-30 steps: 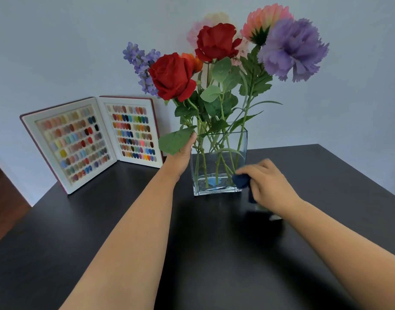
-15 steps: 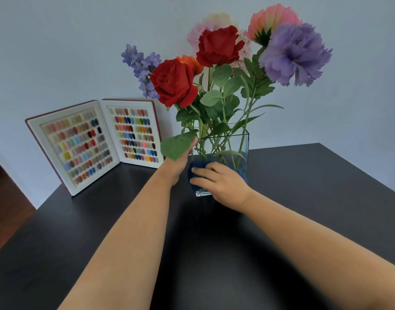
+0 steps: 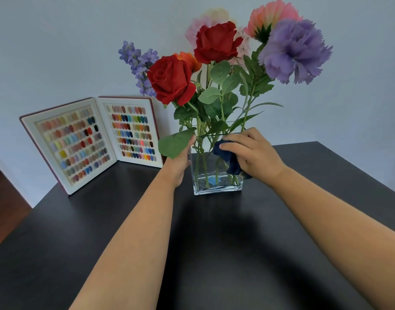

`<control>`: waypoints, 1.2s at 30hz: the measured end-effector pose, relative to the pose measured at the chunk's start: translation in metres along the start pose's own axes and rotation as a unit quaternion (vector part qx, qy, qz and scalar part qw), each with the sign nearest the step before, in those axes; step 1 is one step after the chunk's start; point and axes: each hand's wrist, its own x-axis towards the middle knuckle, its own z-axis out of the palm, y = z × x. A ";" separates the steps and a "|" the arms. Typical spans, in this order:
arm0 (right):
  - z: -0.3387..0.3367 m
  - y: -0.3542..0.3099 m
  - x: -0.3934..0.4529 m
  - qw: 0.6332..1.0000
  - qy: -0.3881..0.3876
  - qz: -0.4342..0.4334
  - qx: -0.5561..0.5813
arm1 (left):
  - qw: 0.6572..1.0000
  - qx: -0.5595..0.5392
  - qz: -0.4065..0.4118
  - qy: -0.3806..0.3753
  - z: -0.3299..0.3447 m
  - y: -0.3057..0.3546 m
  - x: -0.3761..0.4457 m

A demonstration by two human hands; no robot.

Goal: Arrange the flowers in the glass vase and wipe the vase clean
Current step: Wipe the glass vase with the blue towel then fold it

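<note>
Black table (image 3: 102, 231) under pale wall: left hand (image 3: 178, 162) grips glass vase (image 3: 216, 184), right hand (image 3: 252, 153) clutches blue cloth (image 3: 227, 155).

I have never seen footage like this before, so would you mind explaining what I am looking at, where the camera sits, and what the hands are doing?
There is no machine here: a person wears a wide-angle camera on the head, looking forward and down at their own bare arms. On the black table stands a clear rectangular glass vase holding artificial flowers: red roses, purple and pink blooms. The left hand steadies the vase's left side. The right hand presses a dark blue cloth against the glass, wiping it. Behind, an open display book of coloured nail samples leans against the wall.
</note>
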 end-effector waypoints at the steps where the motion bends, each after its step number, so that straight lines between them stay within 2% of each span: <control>1: 0.002 -0.001 -0.003 1.000 0.011 0.000 -0.002 | 1.000 -0.002 0.002 0.001 0.000 0.000 0.000; 4: 0.014 -0.017 -0.025 0.999 -0.025 -0.032 0.008 | 1.000 -0.008 0.000 -0.001 0.000 0.000 0.001; 8: 0.026 -0.032 -0.053 0.990 -0.129 -0.037 0.043 | 1.000 -0.017 -0.012 0.003 0.000 0.004 0.003; 13: 0.027 -0.033 -0.066 0.956 -0.279 -0.071 0.058 | 0.999 -0.028 -0.017 -0.004 -0.003 0.005 0.003; 16: 0.015 -0.025 -0.054 0.963 -0.258 -0.065 0.047 | 0.999 -0.030 -0.020 -0.011 -0.002 0.007 0.003; 21: -0.018 0.005 -0.015 0.999 -0.040 0.026 0.016 | 0.999 -0.031 -0.015 -0.013 -0.003 0.005 0.003; 24: -0.025 0.015 -0.008 0.998 0.026 0.053 -0.002 | 0.999 -0.034 -0.013 -0.017 -0.004 0.002 0.005; 27: -0.015 0.006 -0.024 0.999 -0.002 0.044 0.010 | 0.999 -0.034 -0.012 -0.021 -0.004 0.002 0.006; 36: 0.012 -0.018 -0.074 0.979 -0.193 0.030 0.062 | 0.999 -0.038 -0.011 -0.019 -0.003 0.006 0.006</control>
